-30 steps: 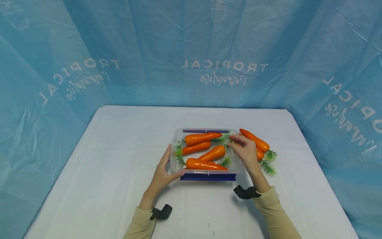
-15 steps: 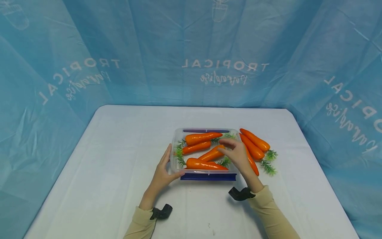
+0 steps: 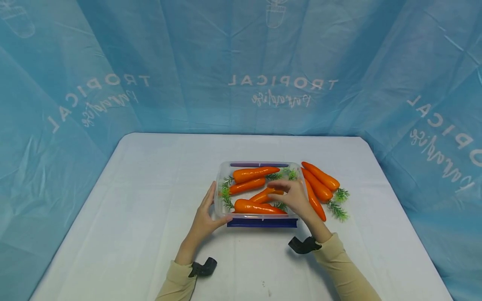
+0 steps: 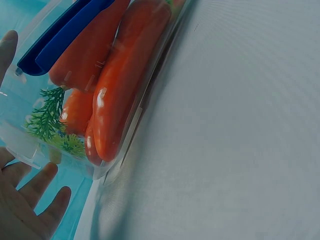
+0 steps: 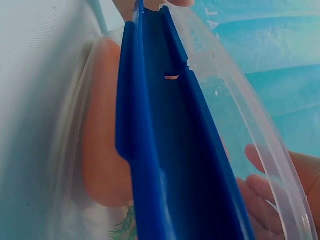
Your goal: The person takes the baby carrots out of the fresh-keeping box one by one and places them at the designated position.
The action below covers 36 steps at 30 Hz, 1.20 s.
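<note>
Container (image 3: 263, 216), clear plastic with a blue front latch (image 3: 262, 223), sits on the white table (image 3: 158, 192). Inside: at least four orange carrots (image 3: 257, 173), leafy green tops toward the ends. Left hand (image 3: 203, 220) steadies the left end, fingers straight and spread along the wall, thumb at the front corner. Right hand (image 3: 295, 197) reaches in over the right half; thumb and fingers apart, about the thick end of the diagonal carrot (image 3: 260, 196). Whether they pinch it, cannot tell. Three loose carrots (image 3: 317, 187) lie just beside the right wall.
</note>
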Available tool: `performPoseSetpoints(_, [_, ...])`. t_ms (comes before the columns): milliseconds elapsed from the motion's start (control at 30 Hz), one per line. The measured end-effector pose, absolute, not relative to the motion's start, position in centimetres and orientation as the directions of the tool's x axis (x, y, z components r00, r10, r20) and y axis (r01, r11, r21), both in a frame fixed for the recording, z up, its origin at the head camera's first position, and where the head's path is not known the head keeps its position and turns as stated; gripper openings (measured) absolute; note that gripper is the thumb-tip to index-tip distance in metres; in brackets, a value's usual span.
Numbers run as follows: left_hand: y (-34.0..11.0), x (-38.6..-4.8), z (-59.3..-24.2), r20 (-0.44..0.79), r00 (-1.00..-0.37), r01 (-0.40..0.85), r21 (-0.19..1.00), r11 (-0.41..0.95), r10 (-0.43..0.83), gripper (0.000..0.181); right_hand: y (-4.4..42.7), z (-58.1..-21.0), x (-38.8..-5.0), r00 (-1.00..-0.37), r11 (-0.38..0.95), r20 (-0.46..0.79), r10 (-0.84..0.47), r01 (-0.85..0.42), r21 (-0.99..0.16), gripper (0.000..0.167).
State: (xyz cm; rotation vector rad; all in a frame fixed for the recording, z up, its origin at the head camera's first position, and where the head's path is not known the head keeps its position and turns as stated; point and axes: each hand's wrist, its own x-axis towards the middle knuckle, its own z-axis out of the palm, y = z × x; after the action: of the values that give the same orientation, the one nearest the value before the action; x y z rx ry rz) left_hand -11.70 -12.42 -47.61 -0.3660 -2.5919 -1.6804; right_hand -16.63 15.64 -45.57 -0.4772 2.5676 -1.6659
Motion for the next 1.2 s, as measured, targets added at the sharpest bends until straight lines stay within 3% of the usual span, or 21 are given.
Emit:
performPoseSetpoints(567, [-12.5,-11.7,-47.9,0.168,-0.969,0.227,0.893,0.390,0.180,0.101,15.8,-45.6,-16.6,-0.913,0.410,0.056,-0.404,-0.235,-0.881,0.036])
performPoseSetpoints(833, [-13.3,-13.1,-51.8,0.196,-0.964,0.253,0.880,0.403,0.177,0.106,15.8,-45.8,-16.9,-0.887,0.471,-0.031,-0.462,-0.216,-0.855,0.038])
performPoseSetpoints(1200, [-13.2,-13.1,-51.7,0.186,-0.965,0.245,0.888,0.390,0.182,0.109,15.9,-45.8,-16.9,-0.819,0.405,-0.054,-0.571,-0.224,-0.886,0.039])
